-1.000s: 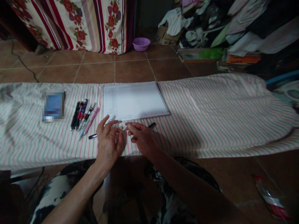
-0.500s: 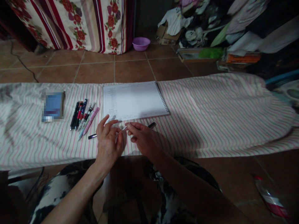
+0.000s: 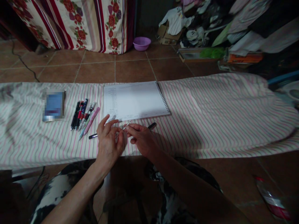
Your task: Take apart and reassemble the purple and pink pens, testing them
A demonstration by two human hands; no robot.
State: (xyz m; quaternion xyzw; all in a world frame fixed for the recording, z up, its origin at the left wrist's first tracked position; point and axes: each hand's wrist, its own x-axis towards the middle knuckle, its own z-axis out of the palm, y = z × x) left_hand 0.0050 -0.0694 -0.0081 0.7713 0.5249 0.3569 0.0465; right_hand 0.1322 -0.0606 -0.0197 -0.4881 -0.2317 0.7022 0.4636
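Thin white stick [image 3: 126,125] slants forward and right

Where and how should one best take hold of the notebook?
Probably by the spiral edge of the notebook, coming from the right: the striped cloth there leaves room, while the left hand overlaps the near left corner in view. As it lies flat and thin, lift that edge slightly, then pinch it from above and below.
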